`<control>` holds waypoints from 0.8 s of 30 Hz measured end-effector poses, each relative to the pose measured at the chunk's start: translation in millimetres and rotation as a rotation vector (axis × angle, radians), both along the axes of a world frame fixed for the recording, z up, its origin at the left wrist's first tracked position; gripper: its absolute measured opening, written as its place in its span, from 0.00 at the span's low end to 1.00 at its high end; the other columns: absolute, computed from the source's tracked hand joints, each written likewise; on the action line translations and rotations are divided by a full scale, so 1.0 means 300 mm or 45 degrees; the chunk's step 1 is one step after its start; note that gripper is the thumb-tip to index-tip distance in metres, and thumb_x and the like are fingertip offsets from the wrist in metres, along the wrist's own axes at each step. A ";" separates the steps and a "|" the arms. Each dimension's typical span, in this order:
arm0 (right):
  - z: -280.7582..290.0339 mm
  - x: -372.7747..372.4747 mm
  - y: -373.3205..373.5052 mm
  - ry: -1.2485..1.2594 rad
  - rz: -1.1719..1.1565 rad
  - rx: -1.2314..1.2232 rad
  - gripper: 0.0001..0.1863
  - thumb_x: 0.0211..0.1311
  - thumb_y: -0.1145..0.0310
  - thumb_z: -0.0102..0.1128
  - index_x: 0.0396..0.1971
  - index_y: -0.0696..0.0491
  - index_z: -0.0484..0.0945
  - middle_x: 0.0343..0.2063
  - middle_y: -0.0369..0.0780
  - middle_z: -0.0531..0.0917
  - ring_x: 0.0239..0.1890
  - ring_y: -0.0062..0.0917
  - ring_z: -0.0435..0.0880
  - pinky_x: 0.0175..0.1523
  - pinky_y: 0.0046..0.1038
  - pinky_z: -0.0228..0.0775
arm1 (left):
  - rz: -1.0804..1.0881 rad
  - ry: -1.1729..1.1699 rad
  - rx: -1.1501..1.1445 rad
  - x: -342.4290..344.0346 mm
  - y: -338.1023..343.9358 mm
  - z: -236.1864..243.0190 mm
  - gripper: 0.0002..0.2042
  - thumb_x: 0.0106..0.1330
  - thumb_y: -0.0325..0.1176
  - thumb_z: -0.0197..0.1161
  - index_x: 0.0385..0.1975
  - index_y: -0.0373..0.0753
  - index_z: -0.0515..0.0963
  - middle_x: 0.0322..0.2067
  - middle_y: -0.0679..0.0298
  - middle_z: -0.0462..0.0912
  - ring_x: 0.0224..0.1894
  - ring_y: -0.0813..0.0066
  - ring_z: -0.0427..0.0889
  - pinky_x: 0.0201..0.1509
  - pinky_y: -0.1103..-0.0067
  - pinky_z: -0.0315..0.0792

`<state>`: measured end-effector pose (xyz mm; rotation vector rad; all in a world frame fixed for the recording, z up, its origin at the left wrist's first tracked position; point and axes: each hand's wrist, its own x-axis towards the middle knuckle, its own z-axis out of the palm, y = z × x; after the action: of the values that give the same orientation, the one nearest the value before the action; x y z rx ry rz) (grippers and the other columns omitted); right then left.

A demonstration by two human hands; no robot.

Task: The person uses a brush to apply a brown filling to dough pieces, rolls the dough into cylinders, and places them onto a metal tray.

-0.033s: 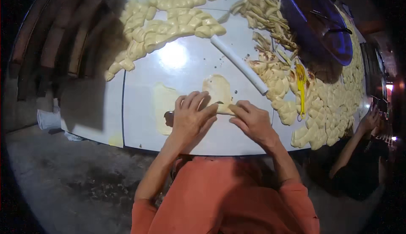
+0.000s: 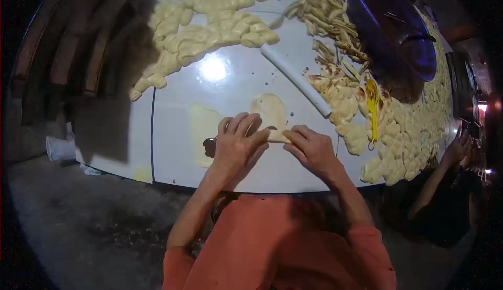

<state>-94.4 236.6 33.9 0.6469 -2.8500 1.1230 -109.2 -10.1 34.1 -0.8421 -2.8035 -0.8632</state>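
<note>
A thin sheet of pale dough (image 2: 271, 109) lies on the white table in front of me, its near edge folded up over a bit of dark filling (image 2: 271, 128). My left hand (image 2: 236, 146) is closed at the left end of that fold, thumb against the dough. At the right end, the fingers of my right hand (image 2: 314, 148) pinch the same edge. Partly behind my left hand is a second flat dough sheet (image 2: 201, 119), bearing a dark glossy blob of filling (image 2: 209, 147). Beyond my right hand rests a white rolling pin (image 2: 296, 80), lying diagonally.
Many dough pieces (image 2: 220, 33) cover the table's far left, and more dough (image 2: 403, 138) spreads along the right. A yellow utensil (image 2: 372, 106) lies on it. Behind are a pile of pale strips (image 2: 332, 14) and a large blue basin (image 2: 393, 33). Another person's arm (image 2: 437, 180) shows at far right.
</note>
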 end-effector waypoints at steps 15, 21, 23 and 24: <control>-0.058 -0.048 -0.052 0.140 -0.303 0.084 0.11 0.64 0.62 0.70 0.41 0.51 0.82 0.38 0.38 0.84 0.33 0.32 0.87 0.35 0.32 0.79 | 0.230 -0.090 0.136 0.016 -0.041 -0.008 0.10 0.61 0.35 0.72 0.41 0.43 0.83 0.53 0.61 0.80 0.58 0.57 0.77 0.61 0.60 0.66; -0.056 -0.066 -0.022 0.299 0.135 0.252 0.15 0.59 0.61 0.73 0.44 0.49 0.82 0.38 0.36 0.83 0.31 0.27 0.85 0.32 0.29 0.77 | 0.036 0.109 0.037 -0.006 -0.023 -0.010 0.11 0.61 0.32 0.72 0.44 0.47 0.83 0.44 0.66 0.81 0.51 0.66 0.79 0.54 0.64 0.69; -0.072 -0.082 -0.024 0.264 0.121 0.240 0.16 0.59 0.61 0.72 0.45 0.49 0.82 0.38 0.36 0.83 0.30 0.27 0.85 0.32 0.30 0.77 | 0.128 0.072 0.020 -0.015 -0.035 -0.024 0.12 0.61 0.34 0.72 0.44 0.48 0.83 0.40 0.68 0.81 0.49 0.67 0.80 0.53 0.65 0.69; -0.078 -0.084 -0.027 0.300 0.076 0.246 0.16 0.60 0.62 0.72 0.46 0.49 0.82 0.38 0.37 0.83 0.30 0.27 0.85 0.31 0.29 0.77 | 0.162 0.143 0.065 -0.024 -0.037 -0.035 0.12 0.60 0.34 0.73 0.44 0.48 0.83 0.39 0.69 0.81 0.47 0.68 0.80 0.51 0.66 0.70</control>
<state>-119.4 228.5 10.6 0.8178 -2.7708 0.7249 -116.4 -21.2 23.5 -0.6749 -2.6921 -0.8367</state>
